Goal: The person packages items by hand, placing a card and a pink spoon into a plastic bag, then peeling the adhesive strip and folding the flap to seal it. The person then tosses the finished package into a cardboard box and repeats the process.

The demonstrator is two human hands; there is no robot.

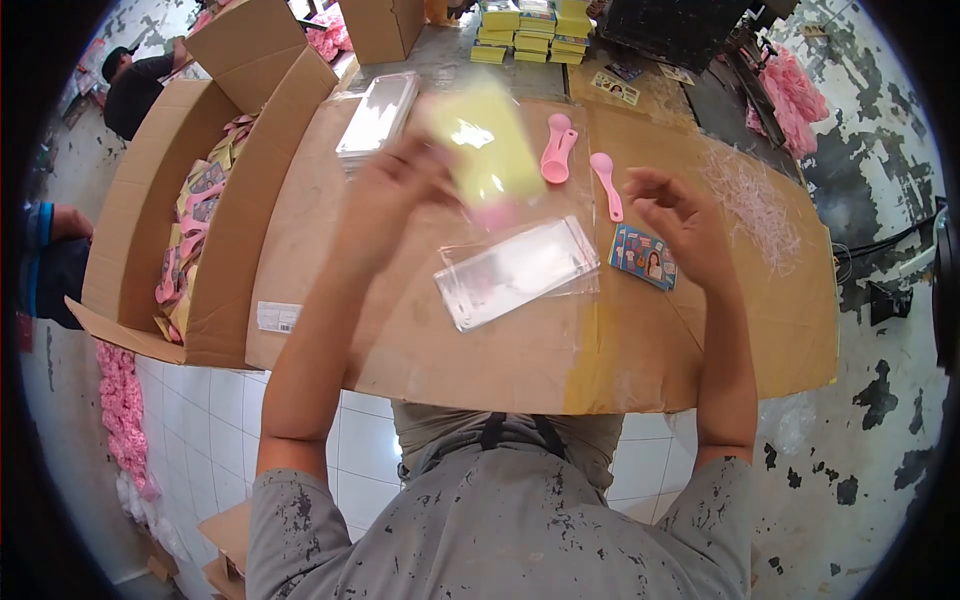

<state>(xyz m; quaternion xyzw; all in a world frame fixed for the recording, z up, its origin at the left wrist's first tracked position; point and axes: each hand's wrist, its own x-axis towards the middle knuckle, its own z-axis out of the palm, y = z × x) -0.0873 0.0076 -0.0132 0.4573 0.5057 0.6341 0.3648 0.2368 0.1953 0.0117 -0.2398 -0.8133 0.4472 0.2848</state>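
Observation:
My left hand (405, 175) is closed on the edge of a clear packet with a yellow card (490, 140) in it, raised above the cardboard and smeared by motion. Something pink shows at the packet's lower end. My right hand (680, 220) hovers with fingers loosely curled and apart, nothing visible in it. Beside it are a pink spoon (606, 185) and a small stack of printed cards (643, 257). Two more pink spoons (558, 150) lie further left, overlapping. Between my arms is a pile of clear plastic bags (520, 272).
A long open carton (215, 240) on the left holds several packets with pink spoons. Another bag stack (378, 112) lies beside it. Yellow-edged card stacks (530, 30) stand at the back; shredded strips (755, 205) lie right. A person (140, 85) is at far left.

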